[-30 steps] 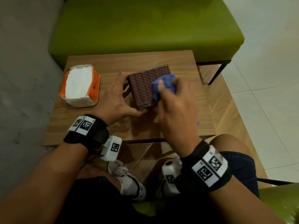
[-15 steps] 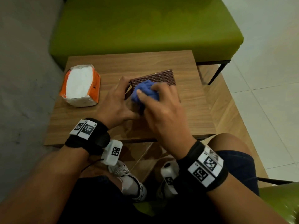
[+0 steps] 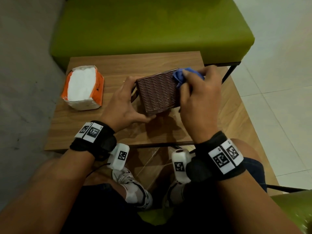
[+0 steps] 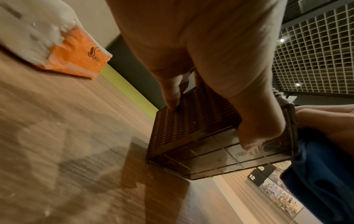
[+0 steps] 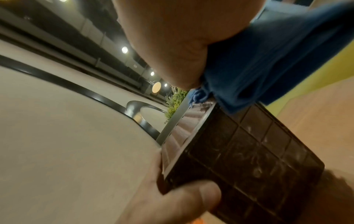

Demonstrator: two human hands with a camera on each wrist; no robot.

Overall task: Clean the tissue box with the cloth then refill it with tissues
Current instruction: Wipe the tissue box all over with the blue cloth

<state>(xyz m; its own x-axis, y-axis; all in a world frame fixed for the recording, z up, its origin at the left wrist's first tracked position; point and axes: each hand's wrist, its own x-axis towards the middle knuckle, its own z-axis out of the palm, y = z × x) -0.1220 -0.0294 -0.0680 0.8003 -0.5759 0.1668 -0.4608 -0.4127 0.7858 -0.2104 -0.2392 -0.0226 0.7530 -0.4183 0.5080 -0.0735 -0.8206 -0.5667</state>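
A dark brown woven tissue box [image 3: 157,92] stands tilted on the wooden table [image 3: 118,132]. My left hand [image 3: 125,105] grips its left side, thumb on the near face and fingers at the far edge; the same box [image 4: 193,128] shows in the left wrist view. My right hand [image 3: 197,98] holds a bunched blue cloth [image 3: 181,76] against the box's far right corner. The cloth [image 5: 268,60] covers the top of the box [image 5: 239,159] in the right wrist view. An opened orange pack of white tissues [image 3: 83,87] lies at the table's left.
A green upholstered bench [image 3: 152,26] runs along the table's far side, with a black metal leg [image 3: 228,75] at right. My knees and white shoes [image 3: 133,188] are under the table's near edge. Grey floor lies left, pale tiles right.
My right hand has swept the blue cloth from the box's left part across to its far right corner. The left hand has kept its grip on the box.
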